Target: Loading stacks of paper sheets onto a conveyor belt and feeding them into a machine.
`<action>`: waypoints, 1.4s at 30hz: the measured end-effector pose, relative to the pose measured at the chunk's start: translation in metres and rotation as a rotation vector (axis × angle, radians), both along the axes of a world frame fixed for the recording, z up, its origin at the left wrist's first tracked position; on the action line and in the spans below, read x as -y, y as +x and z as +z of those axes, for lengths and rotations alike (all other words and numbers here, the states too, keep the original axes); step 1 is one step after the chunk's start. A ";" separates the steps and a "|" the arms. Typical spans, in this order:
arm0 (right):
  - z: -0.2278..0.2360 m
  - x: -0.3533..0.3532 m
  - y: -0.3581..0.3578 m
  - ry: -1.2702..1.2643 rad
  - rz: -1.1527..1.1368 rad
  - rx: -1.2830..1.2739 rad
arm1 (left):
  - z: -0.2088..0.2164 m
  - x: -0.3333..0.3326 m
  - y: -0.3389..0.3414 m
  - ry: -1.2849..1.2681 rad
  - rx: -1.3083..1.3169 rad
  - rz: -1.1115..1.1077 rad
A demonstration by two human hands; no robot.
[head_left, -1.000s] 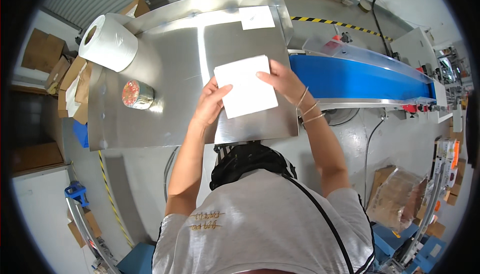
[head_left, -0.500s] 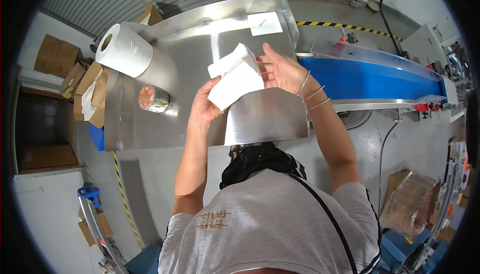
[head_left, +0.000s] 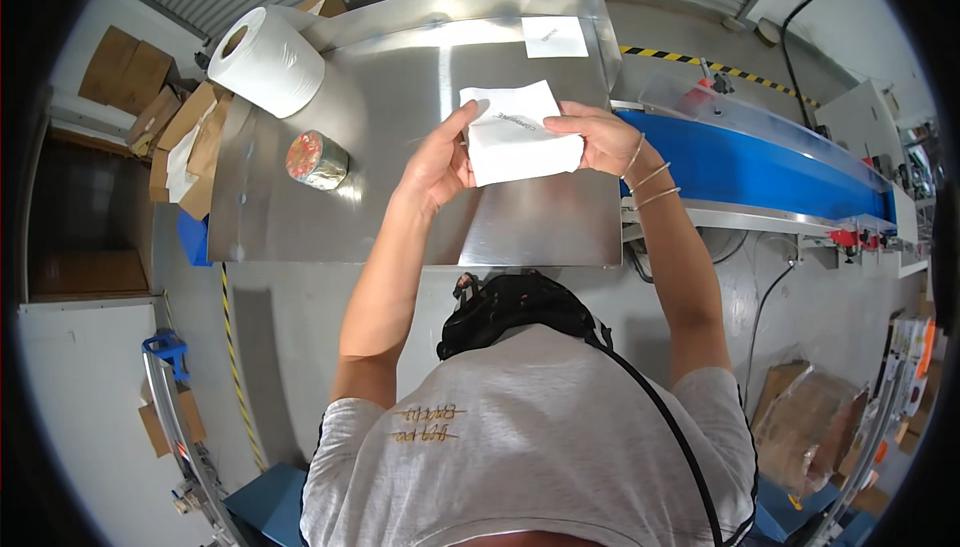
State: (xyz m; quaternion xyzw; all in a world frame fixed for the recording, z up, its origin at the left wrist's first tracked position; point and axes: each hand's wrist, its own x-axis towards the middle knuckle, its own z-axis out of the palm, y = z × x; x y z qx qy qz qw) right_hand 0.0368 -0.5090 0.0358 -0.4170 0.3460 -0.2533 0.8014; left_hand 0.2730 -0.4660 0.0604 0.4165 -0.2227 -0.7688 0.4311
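Note:
Both hands hold a white, paper-like packet (head_left: 522, 137) above the steel table, its printed face tilted up and its lower part bent toward me. My left hand (head_left: 443, 159) grips its left side, thumb on the upper left corner. On the right side, my right hand (head_left: 597, 137) pinches it with the thumb on top and the fingers beneath. Whether the packet is one folded piece or a stack I cannot tell. A similar flat white piece (head_left: 555, 37) with small print lies at the table's far right corner.
The steel table (head_left: 400, 77) has raised rims. On its left stand a large white roll (head_left: 268, 62) and a roll of patterned, shiny tape-like material (head_left: 318, 160). A blue conveyor belt (head_left: 760, 170) adjoins at right. Open cardboard boxes (head_left: 190, 152) sit beyond the left edge.
My right hand has closed from spread fingers onto the packet's right side. The packet has turned more level, its printed face now showing, and shifted slightly right in view. The view itself moved a little.

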 end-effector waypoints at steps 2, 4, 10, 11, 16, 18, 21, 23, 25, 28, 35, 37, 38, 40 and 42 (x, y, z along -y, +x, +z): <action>-0.001 -0.002 -0.003 0.022 -0.001 -0.009 | 0.011 -0.007 -0.010 0.031 -0.003 0.049; -0.002 -0.006 -0.003 -0.008 -0.023 0.001 | 0.008 -0.007 -0.013 0.006 -0.004 0.030; 0.028 -0.021 -0.002 -0.092 -0.197 -0.041 | -0.025 -0.002 -0.003 0.059 -0.209 -0.019; 0.038 -0.024 -0.002 -0.051 -0.225 0.028 | -0.027 -0.005 0.002 0.087 -0.383 0.015; 0.059 -0.046 0.006 -0.041 -0.220 0.261 | -0.035 -0.020 0.008 -0.074 -0.613 0.094; 0.060 -0.051 0.010 -0.048 -0.197 0.325 | -0.035 -0.023 0.006 -0.093 -0.622 0.128; 0.064 -0.057 0.017 -0.061 -0.156 0.401 | -0.032 -0.023 0.005 -0.137 -0.660 0.157; 0.068 -0.062 0.021 -0.119 -0.161 0.360 | -0.032 -0.022 0.007 -0.167 -0.681 0.148; 0.066 -0.065 0.026 -0.175 -0.168 0.317 | -0.035 -0.019 0.009 -0.167 -0.704 0.125; 0.071 -0.068 0.033 -0.221 -0.209 0.248 | -0.036 -0.019 0.005 -0.110 -0.724 0.188; 0.073 -0.066 0.034 -0.185 -0.258 0.156 | -0.031 -0.022 0.002 -0.085 -0.659 0.229; 0.074 -0.066 0.035 -0.184 -0.250 0.133 | -0.029 -0.024 0.001 -0.166 -0.597 0.178; 0.075 -0.066 0.035 -0.183 -0.242 0.111 | -0.032 -0.023 0.004 -0.165 -0.598 0.178; 0.074 -0.066 0.036 -0.178 -0.235 0.111 | -0.039 -0.022 0.009 -0.140 -0.746 0.148; 0.074 -0.066 0.036 -0.173 -0.228 0.111 | -0.041 -0.023 0.011 -0.159 -0.704 0.156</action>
